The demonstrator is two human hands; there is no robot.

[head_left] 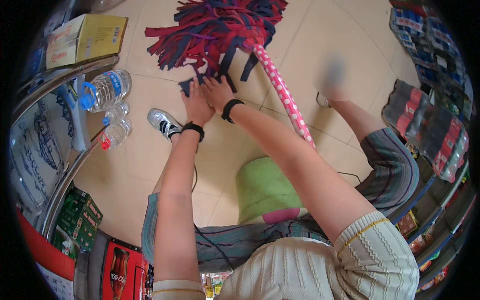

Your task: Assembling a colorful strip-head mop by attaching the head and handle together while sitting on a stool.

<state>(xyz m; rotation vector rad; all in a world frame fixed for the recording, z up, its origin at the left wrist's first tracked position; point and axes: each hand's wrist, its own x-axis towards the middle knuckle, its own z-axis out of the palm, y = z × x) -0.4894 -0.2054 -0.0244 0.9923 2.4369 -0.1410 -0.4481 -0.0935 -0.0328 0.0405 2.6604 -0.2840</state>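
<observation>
A mop [215, 40] with a shaggy head of red, navy and purple cloth strips lies on the floor ahead of me. Its pink handle [281, 90] with white dots slants back toward me and passes behind my right forearm. At the near edge of the head, a dark navy cloth piece [186, 87] lies beneath both hands. My left hand [199, 106] rests on it with fingers stretched forward. Close beside it, my right hand [218, 94] touches the same cloth with its fingers spread. The palms and the undersides of the fingers are hidden.
A green stool [262, 187] stands between my legs. Large water bottles [107, 90] and a yellow carton [100, 40] are at the left, beside a curved metal rail [70, 175]. Shrink-wrapped drink packs [425, 125] and shelves line the right. A thin black cord hangs near my left arm.
</observation>
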